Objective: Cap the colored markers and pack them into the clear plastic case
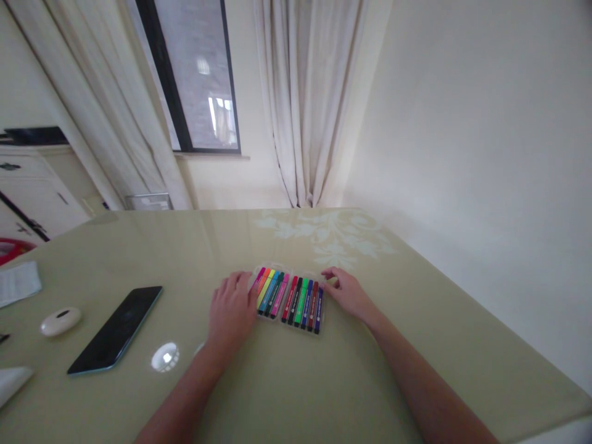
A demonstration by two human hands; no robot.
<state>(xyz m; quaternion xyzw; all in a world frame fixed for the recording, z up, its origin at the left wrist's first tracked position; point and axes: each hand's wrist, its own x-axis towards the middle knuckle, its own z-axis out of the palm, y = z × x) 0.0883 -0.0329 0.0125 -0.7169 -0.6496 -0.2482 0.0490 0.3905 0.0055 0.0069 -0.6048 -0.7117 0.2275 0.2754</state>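
A clear plastic marker case [300, 330] lies unfolded flat on the table, with a row of coloured markers in each half. Pink, orange, yellow, blue and green markers [271, 291] fill the left half. Red, black, bright green, blue and brown ones [301, 303] sit in the right half. My left hand [234, 308] is closed around the case's left edge, its fingertips partly hidden. At the upper right edge, my right hand [346, 291] holds the case between curled fingers and thumb. All the markers in view are capped.
On the glossy table [296, 394], a black-screened tablet [118, 330] lies to the left, beside a white mouse [61, 321]. Papers [18, 283] rest at the far left edge. A wall [485, 154] borders the right side; curtains [308, 98] hang behind.
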